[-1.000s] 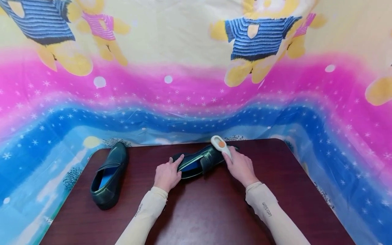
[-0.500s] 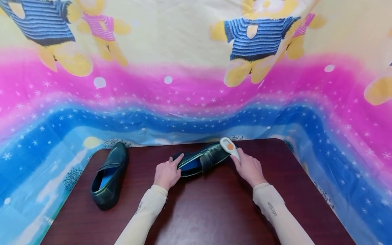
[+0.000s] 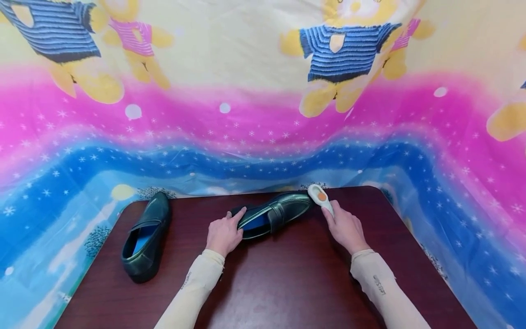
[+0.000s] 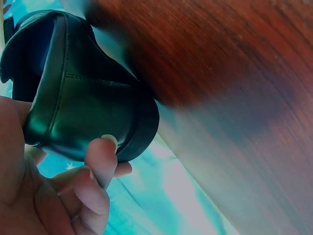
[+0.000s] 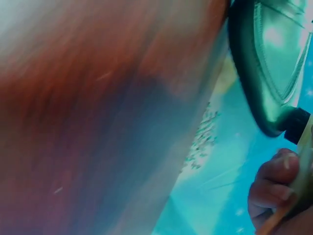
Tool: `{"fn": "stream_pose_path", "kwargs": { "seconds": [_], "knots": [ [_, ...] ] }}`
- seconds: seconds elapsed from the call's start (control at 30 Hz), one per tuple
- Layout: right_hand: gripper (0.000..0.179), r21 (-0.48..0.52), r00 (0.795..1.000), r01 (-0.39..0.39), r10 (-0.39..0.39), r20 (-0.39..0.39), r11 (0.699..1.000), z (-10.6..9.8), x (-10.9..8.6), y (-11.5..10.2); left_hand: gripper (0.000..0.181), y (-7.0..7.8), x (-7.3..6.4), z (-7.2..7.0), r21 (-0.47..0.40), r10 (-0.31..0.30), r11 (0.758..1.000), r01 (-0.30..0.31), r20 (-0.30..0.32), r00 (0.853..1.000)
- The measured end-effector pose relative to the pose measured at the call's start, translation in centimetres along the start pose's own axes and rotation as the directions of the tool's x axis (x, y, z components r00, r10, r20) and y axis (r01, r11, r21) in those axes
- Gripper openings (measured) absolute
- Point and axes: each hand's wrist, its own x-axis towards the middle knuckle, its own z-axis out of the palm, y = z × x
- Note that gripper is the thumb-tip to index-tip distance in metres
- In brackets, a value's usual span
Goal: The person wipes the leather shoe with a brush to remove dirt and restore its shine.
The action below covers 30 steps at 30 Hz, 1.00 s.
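Note:
A dark green-black loafer (image 3: 283,212) lies near the table's far edge, heel to the left and toe to the right. My left hand (image 3: 223,232) grips its heel; the left wrist view has fingers curled against the heel's back (image 4: 93,112). My right hand (image 3: 345,226) holds a white shoe brush (image 3: 318,195) with an orange spot on top. At the loafer's toe (image 5: 271,115) in the right wrist view, the brush's dark block (image 5: 297,126) appears to touch the tip. Its underside is mostly hidden.
A second matching loafer (image 3: 148,235) with a blue insole stands at the table's left, toe pointing away. The dark red-brown table (image 3: 279,283) ends just behind the held loafer. A printed cloth (image 3: 255,151) hangs around the back and sides.
My right hand has moved right with the shoe brush, from the loafer's upper front to the very tip of its toe. The left hand and both loafers have stayed in place.

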Motion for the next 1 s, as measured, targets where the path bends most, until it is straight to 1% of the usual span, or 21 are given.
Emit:
{"fn": "stream_pose_path", "kwargs": {
  "seconds": [0.13,0.27,0.33,0.4,0.5,0.6,0.7,0.8,0.9,1.0],
  "knots": [
    [0.035,-0.003,0.998,0.062,-0.062,-0.015,0.998,0.4,0.8,-2.6,0.066,0.0,-0.3,0.3,0.017,-0.006,1.0,0.006,-0.005,1.0],
    [0.028,-0.035,0.989,0.144,-0.145,-0.009,0.989,1.1,1.8,-5.4,0.069,0.1,-0.6,0.5,0.041,-0.007,0.999,0.007,-0.015,1.0],
    [0.027,-0.049,0.986,0.164,-0.164,-0.003,0.985,1.5,2.1,-6.3,0.069,0.1,-0.8,0.5,0.05,-0.005,0.999,0.006,-0.019,1.0],
    [0.027,-0.056,0.987,0.16,-0.161,-0.012,0.985,1.9,2.1,-6.5,0.07,0.2,-0.9,0.6,0.057,-0.006,0.998,0.007,-0.018,1.0],
    [0.027,-0.05,0.99,0.133,-0.135,-0.043,0.99,2.1,2.0,-5.8,0.07,0.2,-1.0,0.7,0.059,-0.005,0.998,0.007,-0.025,1.0],
    [0.027,-0.024,0.992,0.099,-0.101,-0.075,0.995,1.6,1.7,-4.1,0.07,0.2,-0.9,0.6,0.051,-0.002,0.999,0.005,-0.044,0.999],
    [0.029,0.012,0.996,0.06,-0.059,-0.073,0.998,1.1,1.2,-2.2,0.07,0.1,-0.9,0.6,0.051,0.0,0.999,0.003,-0.05,0.999],
    [0.035,0.045,0.998,0.03,-0.027,-0.053,0.999,0.7,0.9,-0.8,0.069,0.1,-1.1,0.6,0.054,0.002,0.999,0.001,-0.053,0.999],
    [0.037,0.055,0.999,0.018,-0.017,-0.036,0.998,0.2,0.8,-0.3,0.07,0.2,-1.2,0.6,0.05,0.006,0.999,-0.004,-0.046,0.999],
    [0.037,0.051,1.0,0.01,-0.009,-0.026,0.999,-0.1,0.8,-0.4,0.07,0.3,-1.1,0.5,0.054,0.014,0.998,-0.012,-0.041,0.999]
  ]
}}
